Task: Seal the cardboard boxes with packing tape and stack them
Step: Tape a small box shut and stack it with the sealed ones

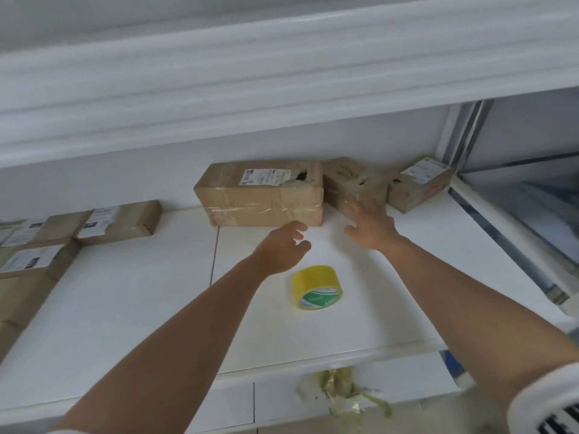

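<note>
**Both hands reaching toward the boxes at the back of the bench**

The left hand [283, 245] hovers above the white bench [125, 308], its fingers [297, 228] loosely curled and grasping nothing, just short of the long box [260, 195]. That box lies at 12 o'clock against the back wall; it is wrapped in clear tape, carries a white label, and shows a torn hole near its right end. The right hand [371, 225] is spread with released fingers; its fingertips overlap the front of the middle box [351, 183] at 1 o'clock, though contact cannot be told through the blur. A third box [419, 183], labelled on top, sits tilted at 2 o'clock beside the middle one. The tape roll [316, 286], yellow with a green-and-white core label, rests on the bench between the two forearms, near the left wrist and apart from every box. At 9 o'clock flat labelled boxes [119, 222] lie stacked along the left edge. Crumpled tape scraps [341, 393] hang from the front edge of the bench at 6 o'clock. A white shelf [250, 98] overhangs the boxes.
</note>
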{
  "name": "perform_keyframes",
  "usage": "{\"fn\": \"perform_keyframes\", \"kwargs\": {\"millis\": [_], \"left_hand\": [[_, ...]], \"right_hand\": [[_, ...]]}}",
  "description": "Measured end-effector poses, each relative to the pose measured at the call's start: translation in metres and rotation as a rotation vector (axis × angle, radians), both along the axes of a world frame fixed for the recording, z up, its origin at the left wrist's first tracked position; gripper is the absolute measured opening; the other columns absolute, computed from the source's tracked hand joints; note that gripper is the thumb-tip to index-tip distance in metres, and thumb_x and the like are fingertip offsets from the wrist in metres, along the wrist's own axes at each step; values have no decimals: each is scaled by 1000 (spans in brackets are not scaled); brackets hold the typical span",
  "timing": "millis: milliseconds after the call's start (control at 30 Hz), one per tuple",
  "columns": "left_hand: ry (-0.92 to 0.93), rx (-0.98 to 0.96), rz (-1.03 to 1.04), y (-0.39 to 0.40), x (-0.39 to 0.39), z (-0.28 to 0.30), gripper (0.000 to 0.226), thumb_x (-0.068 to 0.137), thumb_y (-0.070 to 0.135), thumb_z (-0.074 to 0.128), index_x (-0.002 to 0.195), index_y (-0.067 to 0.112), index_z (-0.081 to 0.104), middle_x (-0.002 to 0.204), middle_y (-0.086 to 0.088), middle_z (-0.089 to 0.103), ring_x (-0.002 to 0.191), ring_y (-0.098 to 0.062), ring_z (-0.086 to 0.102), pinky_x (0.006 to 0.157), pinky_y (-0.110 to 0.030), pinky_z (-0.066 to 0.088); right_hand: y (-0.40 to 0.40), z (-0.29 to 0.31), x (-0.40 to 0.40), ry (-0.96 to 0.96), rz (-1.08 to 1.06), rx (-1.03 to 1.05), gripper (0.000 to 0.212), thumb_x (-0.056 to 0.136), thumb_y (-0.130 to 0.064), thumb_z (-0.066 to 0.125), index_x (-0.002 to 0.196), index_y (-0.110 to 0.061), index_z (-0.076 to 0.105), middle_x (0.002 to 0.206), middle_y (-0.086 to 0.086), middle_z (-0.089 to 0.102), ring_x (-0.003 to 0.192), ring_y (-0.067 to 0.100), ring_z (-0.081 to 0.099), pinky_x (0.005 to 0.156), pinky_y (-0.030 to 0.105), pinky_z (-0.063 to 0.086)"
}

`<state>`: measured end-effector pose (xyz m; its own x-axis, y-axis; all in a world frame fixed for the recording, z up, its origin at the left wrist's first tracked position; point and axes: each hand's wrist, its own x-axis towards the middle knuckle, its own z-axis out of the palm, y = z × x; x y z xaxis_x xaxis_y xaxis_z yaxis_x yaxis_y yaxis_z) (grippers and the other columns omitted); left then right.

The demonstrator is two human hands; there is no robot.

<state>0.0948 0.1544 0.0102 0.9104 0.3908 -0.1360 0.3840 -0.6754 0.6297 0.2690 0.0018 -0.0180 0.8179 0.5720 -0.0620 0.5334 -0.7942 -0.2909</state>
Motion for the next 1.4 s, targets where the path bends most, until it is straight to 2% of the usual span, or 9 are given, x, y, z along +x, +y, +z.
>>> {"fn": "perform_keyframes", "kwargs": {"millis": [167, 400, 567, 733, 933, 1100, 1233, 1333, 1400], "left_hand": [[-6, 80, 1, -7, -2, -9, 45, 97, 30, 57, 140, 21, 48, 138, 0, 55, 126, -19, 52, 108, -36, 40], [-5, 137, 29, -4, -10, -14, 46, 98, 31, 56, 142, 19, 48, 140, -2, 54, 130, -17, 50, 109, -35, 40], [-16, 130, 52, -10, -2, -12, 45, 98, 30, 57, 141, 18, 48, 139, -2, 55, 129, -19, 51, 108, -36, 41], [-26, 84, 47, -32, 12, -11, 43, 98, 30, 57, 140, 20, 50, 138, 0, 55, 125, -19, 53, 106, -39, 43], [-33, 86, 19, -50, 17, -6, 45, 98, 32, 57, 141, 25, 47, 136, 2, 55, 122, -18, 54, 105, -41, 45], [-233, -210, 177, -57, 7, 16, 60, 101, 45, 51, 153, 28, 27, 133, -1, 52, 115, -19, 57, 102, -38, 46], [-417, -597, 319, -51, -26, 44, 74, 91, 70, 47, 154, 42, 20, 134, 9, 57, 114, -22, 65, 95, -39, 53], [-478, -635, 402, -39, -71, 41, 46, 100, 42, 54, 143, 41, 39, 121, 12, 67, 101, -15, 71, 73, -29, 59], [-493, -618, 471, -28, -106, 28, 40, 100, 31, 56, 138, 38, 44, 120, 9, 69, 102, -13, 71, 72, -27, 57]], "right_hand": [[19, -2, 50, -69, -103, 71, 83, 89, -60, 52, 151, -18, 17, 159, 19, 15, 146, 39, 15, 114, 52, 28], [26, -13, 89, 35, -144, 14, 111, 60, -86, 45, 147, -19, 26, 157, 20, 24, 145, 38, 23, 113, 54, 30], [12, -5, 75, -71, -162, -23, 100, 71, -70, 62, 146, -14, 26, 154, 22, 21, 142, 45, 20, 115, 58, 19], [-15, -3, 47, 17, -195, -42, 113, 70, -72, 62, 152, -12, 12, 155, 24, 18, 144, 43, 12, 115, 47, 19], [-48, 10, 8, 131, -238, 245, 112, 67, -57, 72, 152, -18, 12, 146, 22, 30, 133, 41, 29, 101, 43, 39], [-42, 33, -45, -241, -101, 485, 121, 58, -63, 75, 150, -11, 16, 136, 30, 36, 125, 43, 35, 97, 47, 41], [-12, 49, -102, -343, 91, 623, 120, 58, -79, 66, 146, -10, 24, 129, 24, 43, 114, 40, 45, 90, 45, 46], [4, 45, -151, -284, 305, 657, 109, 69, -78, 57, 147, -8, 27, 135, 19, 43, 120, 35, 43, 98, 43, 43], [13, 34, -176, -117, 411, 711, 95, 79, -63, 60, 148, -6, 27, 141, 17, 40, 127, 32, 38, 103, 39, 37]]}}
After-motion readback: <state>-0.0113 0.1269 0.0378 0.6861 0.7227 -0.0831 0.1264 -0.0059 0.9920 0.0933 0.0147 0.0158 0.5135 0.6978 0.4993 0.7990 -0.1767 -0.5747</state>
